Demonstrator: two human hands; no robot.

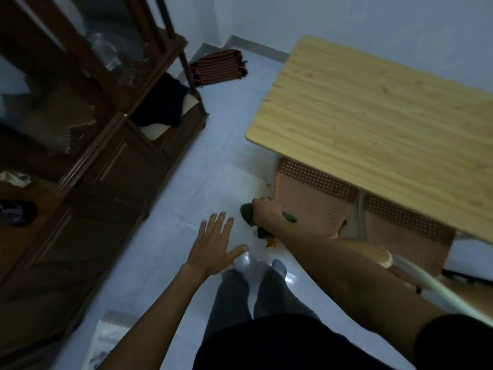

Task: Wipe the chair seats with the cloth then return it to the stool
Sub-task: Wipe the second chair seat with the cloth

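Observation:
My right hand (266,209) is closed around a dark green cloth (248,213) with an orange patch, at the left front corner of a pinkish perforated chair seat (312,193) tucked under the table. A second perforated seat (410,231) sits just to its right, partly hidden by the tabletop. My left hand (216,241) hovers over the floor with fingers spread and nothing in it. No stool can be made out.
A light wooden table (386,124) overhangs both chairs on the right. A dark wooden cabinet (88,145) with clutter fills the left side. A striped mat (218,66) lies folded on the pale tiled floor (202,177) in the far corner. My legs stand below.

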